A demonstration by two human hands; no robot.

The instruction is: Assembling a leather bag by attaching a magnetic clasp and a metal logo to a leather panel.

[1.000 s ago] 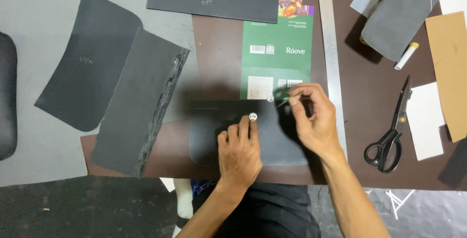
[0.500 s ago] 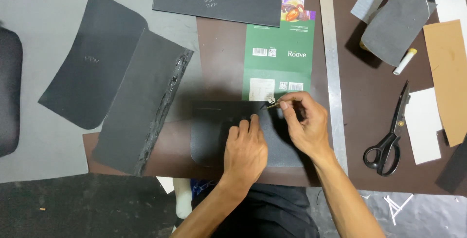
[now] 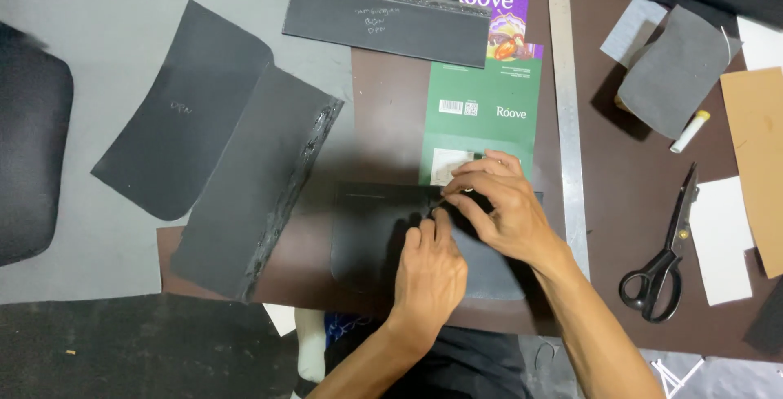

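A black leather piece (image 3: 367, 236) with rounded lower corners lies on the brown mat (image 3: 383, 114) right in front of me. My left hand (image 3: 428, 273) rests on it, fingertips curled and pressing near its top edge. My right hand (image 3: 497, 207) sits just above and to the right, its fingers pinched on a small metal fitting (image 3: 466, 190) at that same edge. The fingertips of both hands nearly meet there. Most of the fitting is hidden by the fingers.
A green printed carton (image 3: 485, 114) lies behind the hands, with a long metal ruler (image 3: 563, 105) beside it. Black scissors (image 3: 661, 260) lie at the right, near a glue stick (image 3: 689, 130), a grey piece (image 3: 677, 69) and a tan sheet (image 3: 758, 146). Large black sheets (image 3: 245, 171) spread out on the left.
My left hand has slid up and right toward the right hand, covering the round metal stud seen by its fingertips earlier. The right hand has closed in slightly to the left.
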